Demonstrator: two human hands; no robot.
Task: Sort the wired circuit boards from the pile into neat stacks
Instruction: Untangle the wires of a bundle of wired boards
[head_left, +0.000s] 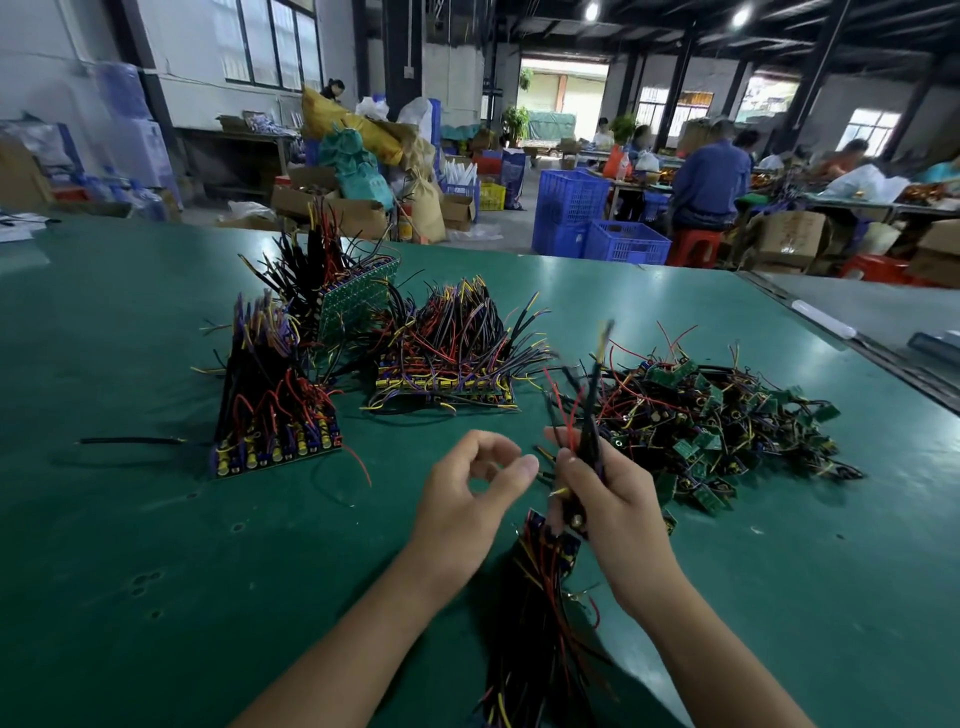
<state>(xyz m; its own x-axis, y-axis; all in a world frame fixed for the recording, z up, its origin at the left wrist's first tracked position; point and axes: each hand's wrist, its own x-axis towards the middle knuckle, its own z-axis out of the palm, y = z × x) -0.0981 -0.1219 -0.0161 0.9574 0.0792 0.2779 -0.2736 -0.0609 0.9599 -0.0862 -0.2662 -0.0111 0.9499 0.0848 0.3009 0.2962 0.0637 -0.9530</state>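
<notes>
A loose pile of small green wired circuit boards (711, 421) lies on the green table (130, 545) to the right. My right hand (608, 499) grips a wired board (584, 415) by its base, its black and red wires pointing up. My left hand (467, 499) hovers just left of it, fingers curled, holding nothing. A row of boards with wires trailing toward me (540, 592) lies below my hands. Three neat stacks stand further out: one at the left (275, 415), one at the back (337, 291), one in the middle (447, 364).
A single black wire (130, 441) lies on the table left of the left stack. Beyond the table's far edge are blue crates (571, 208), cardboard boxes and seated people. A second bench (883, 322) adjoins on the right.
</notes>
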